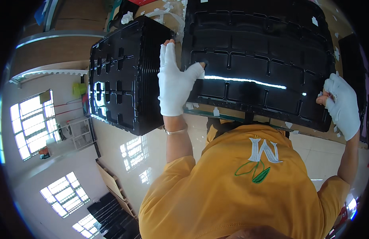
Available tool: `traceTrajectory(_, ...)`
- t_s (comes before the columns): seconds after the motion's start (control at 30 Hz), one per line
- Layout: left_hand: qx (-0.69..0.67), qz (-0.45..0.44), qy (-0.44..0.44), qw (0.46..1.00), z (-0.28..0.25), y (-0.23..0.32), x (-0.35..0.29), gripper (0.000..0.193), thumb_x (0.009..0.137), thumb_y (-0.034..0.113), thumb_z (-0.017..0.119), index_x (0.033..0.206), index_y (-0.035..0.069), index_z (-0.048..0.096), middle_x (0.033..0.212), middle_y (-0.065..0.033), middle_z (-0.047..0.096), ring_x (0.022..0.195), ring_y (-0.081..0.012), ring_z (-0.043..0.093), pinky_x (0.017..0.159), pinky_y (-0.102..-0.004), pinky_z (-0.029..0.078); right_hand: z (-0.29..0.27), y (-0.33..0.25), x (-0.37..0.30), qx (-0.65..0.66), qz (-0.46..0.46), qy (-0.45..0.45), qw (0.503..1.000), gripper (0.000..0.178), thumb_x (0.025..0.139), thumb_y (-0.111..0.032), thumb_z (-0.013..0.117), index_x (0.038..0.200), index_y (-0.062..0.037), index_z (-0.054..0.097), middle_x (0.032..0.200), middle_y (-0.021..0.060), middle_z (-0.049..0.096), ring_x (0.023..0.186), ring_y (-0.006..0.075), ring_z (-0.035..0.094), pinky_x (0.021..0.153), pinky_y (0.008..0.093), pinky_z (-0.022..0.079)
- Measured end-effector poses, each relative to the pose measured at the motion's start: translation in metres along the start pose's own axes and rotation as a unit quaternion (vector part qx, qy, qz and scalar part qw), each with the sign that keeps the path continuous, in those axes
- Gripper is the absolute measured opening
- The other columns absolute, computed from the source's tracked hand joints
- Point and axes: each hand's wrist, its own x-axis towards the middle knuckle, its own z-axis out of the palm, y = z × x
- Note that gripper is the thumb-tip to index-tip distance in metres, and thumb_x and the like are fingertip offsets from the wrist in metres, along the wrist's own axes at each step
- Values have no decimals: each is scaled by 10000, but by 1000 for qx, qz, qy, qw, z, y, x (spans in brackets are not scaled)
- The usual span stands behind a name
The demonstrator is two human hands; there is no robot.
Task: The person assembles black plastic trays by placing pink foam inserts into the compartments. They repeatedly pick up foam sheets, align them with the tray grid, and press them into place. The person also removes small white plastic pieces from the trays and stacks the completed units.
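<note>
1. Head view: I see a large black moulded tray (264,59) lying flat on the workbench (343,28), directly ahead of the yellow shirt (240,191).
2. Left hand (175,85), in a white glove, grips the tray's near left edge; thumb hooked over the rim, fingers extended upward along its side.
3. Right hand (343,104), also gloved white, is closed around the tray's near right corner.
4. A stack of black trays (126,77) stands just left of the held tray, beside the left hand.
5. White paper scraps (168,14) litter the workbench behind.
</note>
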Motion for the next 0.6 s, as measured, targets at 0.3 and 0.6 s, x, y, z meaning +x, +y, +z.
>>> traceTrajectory(0.3, 55, 119, 84, 988, -12, 13, 2, 586, 712, 147, 764, 1232, -28, 561, 1437, -185, 423, 1282, -332, 464, 1044, -381, 387, 4, 9, -7, 5, -10, 43, 999, 230, 714, -52, 747, 734, -12, 521, 728, 121, 486, 655, 250, 505, 620, 313, 419)
traceTrajectory(0.6, 57, 144, -45, 987, -14, 6, -4, 243, 671, 82, 753, 905, 28, 717, 1401, -218, 465, 1330, -411, 386, 1078, -420, 349, -3, 15, -13, 146, 80, 33, 985, 164, 851, -136, 687, 856, -12, 580, 765, 41, 480, 688, 128, 472, 647, 258, 387)
